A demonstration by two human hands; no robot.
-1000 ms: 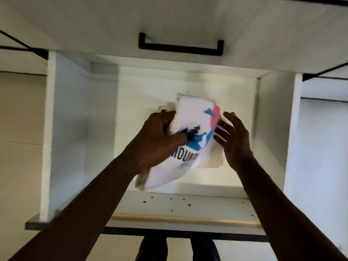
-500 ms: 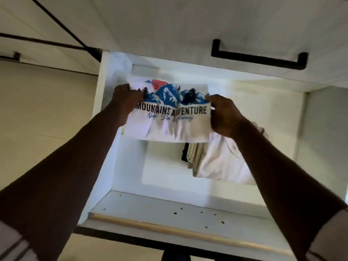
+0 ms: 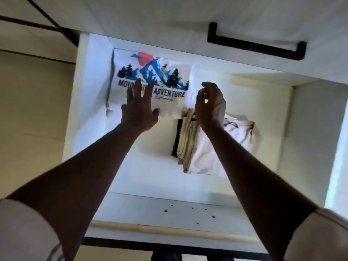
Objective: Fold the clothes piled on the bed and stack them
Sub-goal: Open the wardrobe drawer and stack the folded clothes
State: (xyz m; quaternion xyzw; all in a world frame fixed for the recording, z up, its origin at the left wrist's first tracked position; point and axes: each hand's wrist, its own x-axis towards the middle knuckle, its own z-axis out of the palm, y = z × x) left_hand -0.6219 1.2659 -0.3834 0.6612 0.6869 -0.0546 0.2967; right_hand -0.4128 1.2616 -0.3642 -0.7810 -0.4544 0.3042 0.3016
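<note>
Inside a white wardrobe compartment, on its shelf: a folded white T-shirt, print side up, in the back left corner, just beside the left wall. Blue mountains, a red sun, dark pines and the word ADVENTURE across its front, with the rest of the lettering partly hidden. Left hand flat on the lower half of that shirt, palm down, fingers straight and spread over the middle letters. Right hand raised just right of the shirt's edge, fingers loosely curled, thumb tip close to the forefinger, nothing visible between them; touching the cloth or not, impossible to tell. Beneath that hand, a stack of folded clothes on the same shelf, cream and off-white layers with a black garment at the left side, close to the shirt's lower right corner. Above, a white panel with a black handle. Along the shelf's front, a few drilled holes and a pale wooden strip. Light short sleeves at both lower corners.
</note>
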